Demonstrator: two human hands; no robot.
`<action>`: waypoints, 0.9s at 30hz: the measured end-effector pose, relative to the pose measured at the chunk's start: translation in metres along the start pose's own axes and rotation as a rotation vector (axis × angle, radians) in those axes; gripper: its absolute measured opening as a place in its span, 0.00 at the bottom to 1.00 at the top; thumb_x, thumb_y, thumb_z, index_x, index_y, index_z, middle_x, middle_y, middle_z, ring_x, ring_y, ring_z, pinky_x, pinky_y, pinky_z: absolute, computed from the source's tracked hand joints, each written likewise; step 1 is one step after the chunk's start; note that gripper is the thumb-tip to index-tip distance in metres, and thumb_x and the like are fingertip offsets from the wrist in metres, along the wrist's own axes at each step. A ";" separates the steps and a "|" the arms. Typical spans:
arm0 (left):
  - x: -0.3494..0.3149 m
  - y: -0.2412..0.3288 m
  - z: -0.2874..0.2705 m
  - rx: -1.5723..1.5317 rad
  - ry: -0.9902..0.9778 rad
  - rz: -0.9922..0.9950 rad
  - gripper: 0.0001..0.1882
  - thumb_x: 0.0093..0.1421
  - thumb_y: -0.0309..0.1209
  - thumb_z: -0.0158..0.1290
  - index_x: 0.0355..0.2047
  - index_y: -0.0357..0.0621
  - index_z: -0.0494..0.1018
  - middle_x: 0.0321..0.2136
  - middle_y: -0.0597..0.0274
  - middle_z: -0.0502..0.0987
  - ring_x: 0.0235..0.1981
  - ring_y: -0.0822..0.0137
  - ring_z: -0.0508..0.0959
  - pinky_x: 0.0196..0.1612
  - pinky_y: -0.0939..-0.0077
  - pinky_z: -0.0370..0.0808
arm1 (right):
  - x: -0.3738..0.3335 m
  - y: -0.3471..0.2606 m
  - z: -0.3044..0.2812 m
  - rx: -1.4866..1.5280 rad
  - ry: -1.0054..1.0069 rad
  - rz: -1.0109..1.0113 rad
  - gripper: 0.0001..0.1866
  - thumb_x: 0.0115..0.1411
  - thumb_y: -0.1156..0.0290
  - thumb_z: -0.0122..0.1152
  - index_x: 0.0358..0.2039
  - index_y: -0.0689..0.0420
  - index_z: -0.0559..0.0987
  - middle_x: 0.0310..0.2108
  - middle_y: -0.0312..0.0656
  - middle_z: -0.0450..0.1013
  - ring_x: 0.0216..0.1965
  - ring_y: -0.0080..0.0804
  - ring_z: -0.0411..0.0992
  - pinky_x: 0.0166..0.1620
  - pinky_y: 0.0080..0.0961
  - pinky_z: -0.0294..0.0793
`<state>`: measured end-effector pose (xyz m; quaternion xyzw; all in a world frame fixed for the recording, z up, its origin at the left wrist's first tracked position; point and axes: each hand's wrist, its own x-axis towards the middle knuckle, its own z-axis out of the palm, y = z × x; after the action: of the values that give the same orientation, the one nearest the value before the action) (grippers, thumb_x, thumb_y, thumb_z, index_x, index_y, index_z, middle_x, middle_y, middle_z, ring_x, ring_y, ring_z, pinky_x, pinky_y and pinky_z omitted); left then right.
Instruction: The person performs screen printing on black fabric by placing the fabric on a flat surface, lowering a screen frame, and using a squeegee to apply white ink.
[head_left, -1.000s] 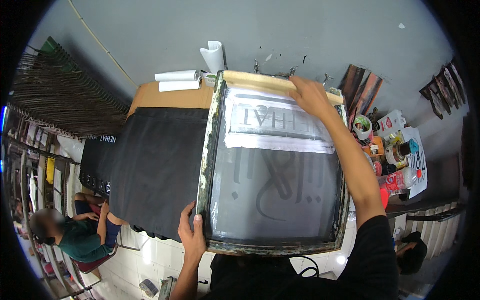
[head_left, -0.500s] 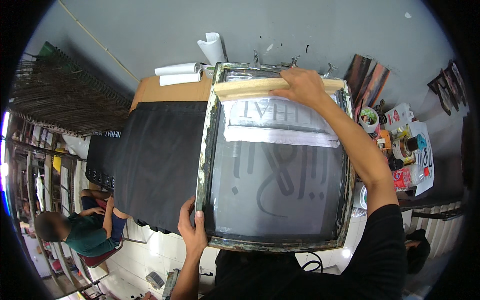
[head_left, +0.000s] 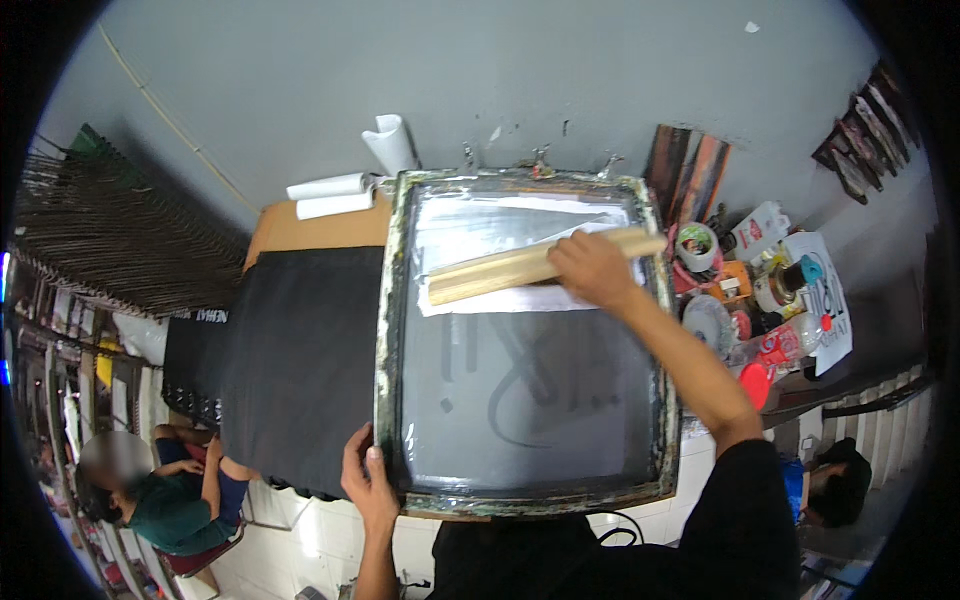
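A silk-screen printing frame with paint-crusted edges lies in front of me, its grey mesh showing a dark curved design. My right hand is closed on the wooden handle of a squeegee, which sits slanted over the upper half of the mesh, left end nearer me. Pale paper or tape shows at the screen's upper part, partly hidden by the squeegee. My left hand grips the frame's left side near its lower corner, with the thumb up and fingers at the outer edge.
Black fabric lies left of the frame, with paper rolls behind it. Jars, tubs and bottles crowd the right side. Metal hinge clamps stand at the far edge. One person sits at left; another is at right.
My right hand has pulled the squeegee nearer from the frame's far end, and it has turned slantwise. My left hand keeps its place on the frame. The whole view has shifted.
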<state>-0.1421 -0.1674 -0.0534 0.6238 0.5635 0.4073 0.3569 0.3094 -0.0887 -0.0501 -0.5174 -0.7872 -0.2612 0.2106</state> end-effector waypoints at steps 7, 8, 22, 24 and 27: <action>0.001 0.003 -0.001 0.051 -0.048 -0.021 0.26 0.72 0.44 0.48 0.54 0.29 0.73 0.49 0.46 0.79 0.51 0.58 0.77 0.58 0.64 0.70 | 0.012 0.011 -0.005 -0.028 -0.021 0.115 0.08 0.51 0.71 0.61 0.34 0.51 0.75 0.31 0.35 0.72 0.37 0.34 0.73 0.38 0.33 0.74; 0.003 0.008 0.001 0.057 -0.063 -0.031 0.26 0.72 0.43 0.49 0.54 0.28 0.73 0.49 0.45 0.79 0.51 0.56 0.78 0.59 0.63 0.71 | 0.016 0.021 -0.001 -0.026 -0.002 0.126 0.08 0.52 0.71 0.61 0.34 0.51 0.75 0.32 0.35 0.72 0.38 0.35 0.73 0.39 0.34 0.74; 0.001 -0.009 -0.003 -0.029 -0.053 -0.018 0.23 0.72 0.40 0.50 0.54 0.29 0.74 0.50 0.48 0.79 0.52 0.58 0.77 0.60 0.64 0.70 | 0.060 0.049 0.014 -0.051 -0.406 0.512 0.31 0.56 0.40 0.67 0.43 0.58 0.80 0.29 0.50 0.81 0.35 0.48 0.81 0.39 0.44 0.80; 0.001 -0.012 -0.003 -0.030 -0.027 0.001 0.23 0.71 0.40 0.51 0.53 0.29 0.75 0.49 0.48 0.80 0.51 0.58 0.78 0.59 0.63 0.71 | 0.065 0.040 0.006 -0.007 -0.475 0.573 0.33 0.56 0.39 0.67 0.43 0.60 0.81 0.27 0.52 0.81 0.32 0.51 0.81 0.39 0.45 0.80; 0.001 -0.012 -0.004 -0.017 -0.027 0.001 0.22 0.71 0.40 0.51 0.53 0.30 0.75 0.50 0.47 0.80 0.52 0.57 0.78 0.59 0.63 0.71 | 0.057 0.032 -0.006 0.014 -0.492 0.569 0.33 0.56 0.39 0.67 0.42 0.60 0.81 0.27 0.53 0.80 0.32 0.53 0.81 0.39 0.46 0.80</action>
<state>-0.1503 -0.1647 -0.0623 0.6264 0.5550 0.4039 0.3694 0.3178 -0.0421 -0.0048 -0.7612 -0.6409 -0.0548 0.0828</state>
